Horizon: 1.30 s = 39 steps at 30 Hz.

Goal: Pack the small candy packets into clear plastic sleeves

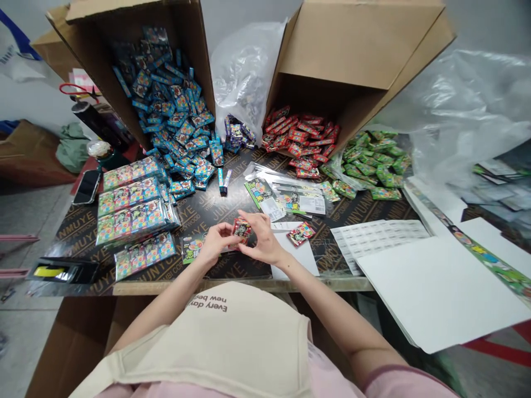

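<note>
Both hands hold a small red printed packet (pixel 241 228) over the front of the table. My left hand (pixel 216 243) pinches its left side, while the thumb and fingers of my right hand (pixel 263 242) grip it from the right. Under and beside my left hand lies a clear sleeve with a green printed card (pixel 191 250), partly covered. To the right of my right hand, another red packet (pixel 301 234) rests on a white sheet (pixel 296 257). Green header cards in clear sleeves (pixel 265 198) lie just beyond the hands.
Tipped cartons spill blue packets (pixel 178 121) at left and red packets (pixel 305 135) at right. Green packets (pixel 375 160) lie in a plastic bag. Filled packs (pixel 133 210) are stacked left, near a phone (pixel 86 187) and tape dispenser (pixel 62 271). White sheets (pixel 448 287) overhang the right edge.
</note>
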Motion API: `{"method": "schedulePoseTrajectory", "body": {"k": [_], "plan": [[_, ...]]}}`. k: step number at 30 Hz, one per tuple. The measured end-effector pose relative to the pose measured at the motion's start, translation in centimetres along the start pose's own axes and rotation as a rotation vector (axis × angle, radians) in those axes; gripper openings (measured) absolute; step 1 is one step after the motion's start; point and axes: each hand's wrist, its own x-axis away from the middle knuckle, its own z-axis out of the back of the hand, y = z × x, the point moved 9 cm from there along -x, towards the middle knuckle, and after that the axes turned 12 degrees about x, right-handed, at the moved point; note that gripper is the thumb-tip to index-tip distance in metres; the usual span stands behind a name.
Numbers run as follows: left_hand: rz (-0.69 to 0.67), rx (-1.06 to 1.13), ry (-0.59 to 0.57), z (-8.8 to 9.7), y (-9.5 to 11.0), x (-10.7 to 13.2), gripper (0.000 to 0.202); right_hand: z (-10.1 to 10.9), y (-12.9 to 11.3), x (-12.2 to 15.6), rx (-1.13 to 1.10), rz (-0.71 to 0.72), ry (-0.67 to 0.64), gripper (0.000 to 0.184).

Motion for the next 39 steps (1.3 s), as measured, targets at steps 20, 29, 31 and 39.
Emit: {"method": "schedulePoseTrajectory", "body": {"k": [20, 29, 31, 39], "plan": [[-0.424, -1.336, -0.303, 2.9, -0.8, 0.2, 0.109, -4.5, 4.9, 2.8, 0.095, 0.005, -0.233, 0.086], [-0.524, -1.243, -0.227, 2.8, 0.6, 0.2, 0.108, -3.2, 3.9, 2.5, -0.057, -0.116, -0.084, 0.092], [-0.54, -1.231, -0.172, 3.0, 0.9, -0.2, 0.108, -3.5, 3.5, 2.8, -0.095, -0.168, -0.12, 0.084], [-0.611, -1.444, -0.281, 2.4, -1.8, -0.9, 0.089, 8.6, 20.2, 3.5, 0.352, -0.763, 0.299, 0.039]]}}
